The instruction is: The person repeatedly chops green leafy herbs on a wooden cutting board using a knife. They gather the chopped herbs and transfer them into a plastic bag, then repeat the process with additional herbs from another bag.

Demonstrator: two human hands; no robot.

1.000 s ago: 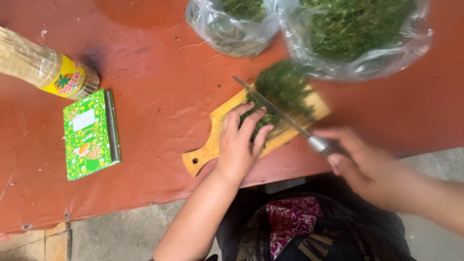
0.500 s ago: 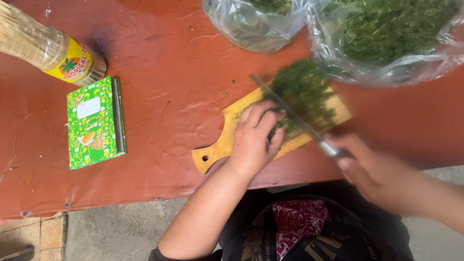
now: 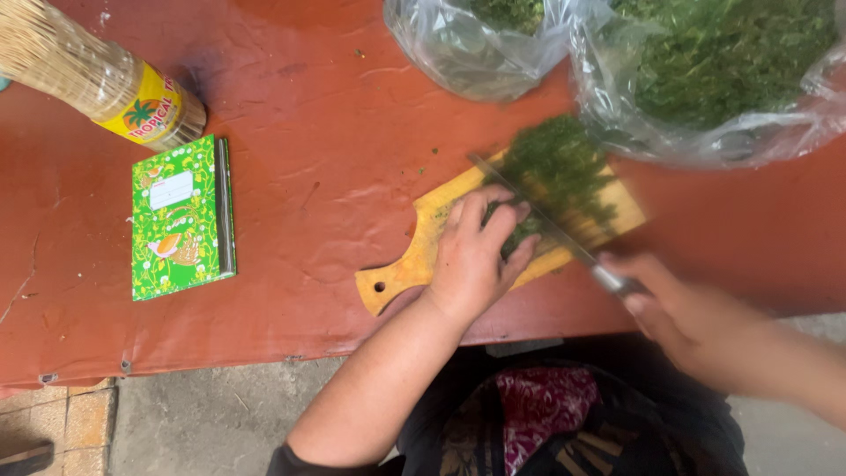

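Observation:
A yellow wooden cutting board (image 3: 414, 264) lies near the front edge of the red table, its handle toward me. A heap of chopped green herbs (image 3: 564, 172) sits on it. My left hand (image 3: 476, 256) presses down on a bunch of herbs on the board, fingers curled over them. My right hand (image 3: 679, 313) grips the handle of a long knife (image 3: 538, 216), whose blade lies across the herbs just beyond my left fingers.
Two clear plastic bags of green herbs (image 3: 493, 40) (image 3: 723, 70) lie at the back right. A green notebook (image 3: 181, 216) and a jar with a yellow label, full of thin sticks (image 3: 97, 84), lie at the left. The red table cover (image 3: 308, 159) ends close to my body.
The view has shifted slightly, so everything sits further right in the frame. My left hand stays on the herbs while the knife keeps working across them at nearly the same place.

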